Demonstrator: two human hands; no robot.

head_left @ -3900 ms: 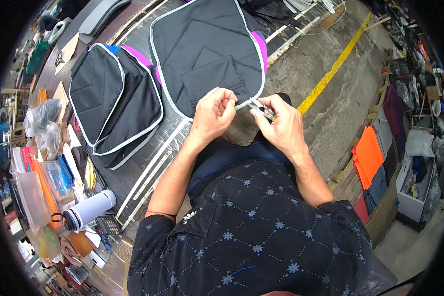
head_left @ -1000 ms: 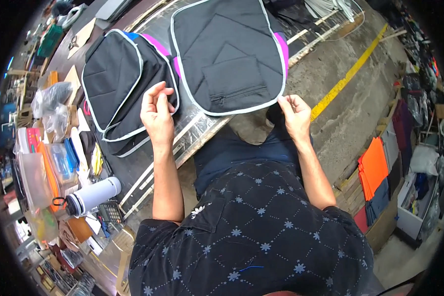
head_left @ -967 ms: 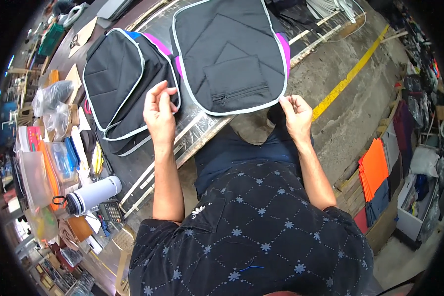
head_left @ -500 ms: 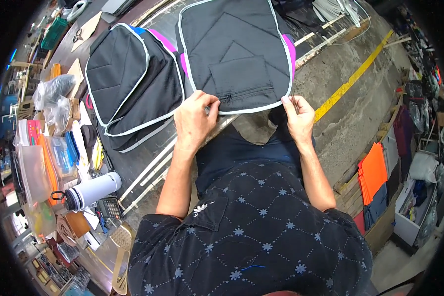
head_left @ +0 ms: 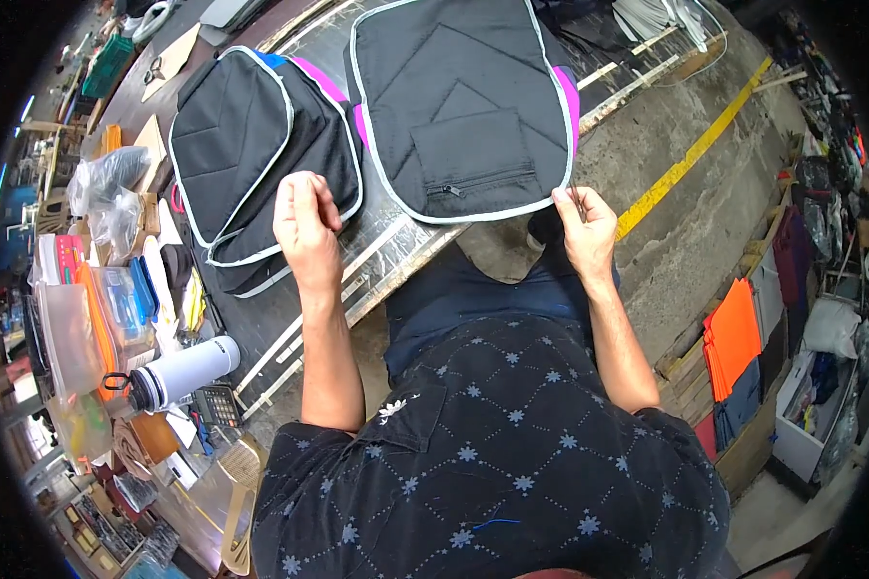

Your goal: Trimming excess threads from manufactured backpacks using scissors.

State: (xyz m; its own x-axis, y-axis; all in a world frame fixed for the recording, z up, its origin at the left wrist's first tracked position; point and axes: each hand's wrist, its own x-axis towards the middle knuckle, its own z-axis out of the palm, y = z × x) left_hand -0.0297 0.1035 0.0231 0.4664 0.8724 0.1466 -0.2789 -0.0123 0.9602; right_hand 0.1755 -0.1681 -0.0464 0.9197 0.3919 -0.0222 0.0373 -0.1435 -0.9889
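A black backpack (head_left: 463,77) with pale grey piping and pink side panels lies flat before me, its zipped front pocket (head_left: 468,154) facing up. Thumb and fingers of my right hand (head_left: 591,232) pinch its near right corner, and a thin dark thing shows between those fingers, too small to name. My left hand (head_left: 309,232) is off that bag, raised in front of a second black backpack (head_left: 232,135) to the left. Its fingers are curled closed; whatever they may hold is hidden. The second backpack has the same grey piping, with pink and blue parts.
Both bags rest on a dark worktable (head_left: 386,246) with pale strips along its edge. At left stand a white bottle (head_left: 188,372), a calculator (head_left: 217,405), plastic bags (head_left: 111,183) and folders. A yellow line (head_left: 690,150) crosses the floor at right, near orange fabric (head_left: 729,338).
My left hand has left the zipped pocket's left end and moved left, over the second backpack's near side. The zipper pull is uncovered. My right hand stays at the corner.
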